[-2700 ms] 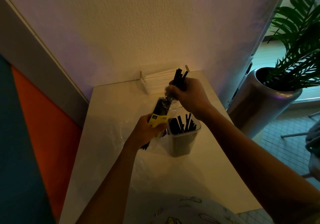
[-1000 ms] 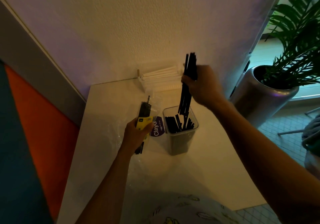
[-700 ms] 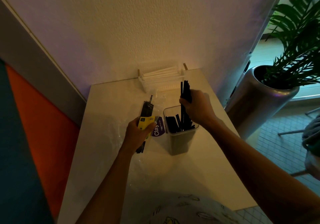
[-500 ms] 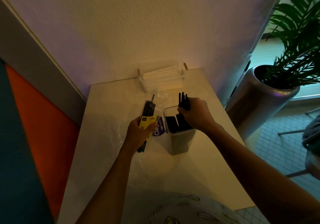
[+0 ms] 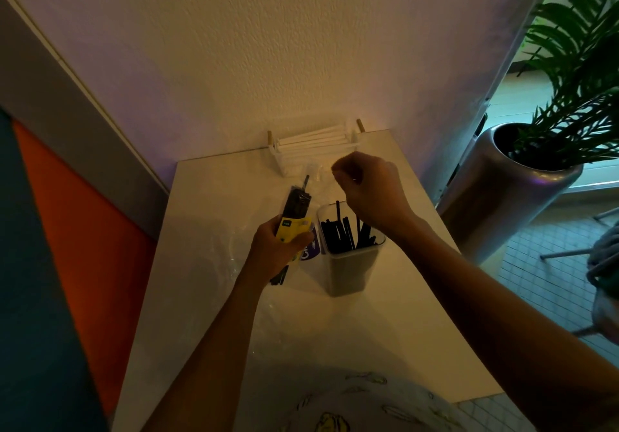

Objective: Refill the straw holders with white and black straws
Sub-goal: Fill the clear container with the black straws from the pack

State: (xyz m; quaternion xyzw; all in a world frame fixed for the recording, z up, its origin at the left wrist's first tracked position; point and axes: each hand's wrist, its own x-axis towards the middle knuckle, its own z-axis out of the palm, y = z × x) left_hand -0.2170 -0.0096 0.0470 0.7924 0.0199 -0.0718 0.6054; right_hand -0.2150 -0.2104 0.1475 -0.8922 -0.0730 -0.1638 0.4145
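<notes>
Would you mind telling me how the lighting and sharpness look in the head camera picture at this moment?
Head view: dim and warm-toned, with the brightest patch on the wall above the white straw rack; daylight enters at the right by the potted plant. The right hand looks slightly soft, the black straws read as dark silhouettes in the clear holder, and wide-angle distortion bends the table edges.

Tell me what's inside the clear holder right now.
Black straws stand loosely in the clear holder, leaning at mixed angles, one poking higher than the rest. The right hand and wrist cover the back right corner, so what stands there cannot be seen.
</notes>
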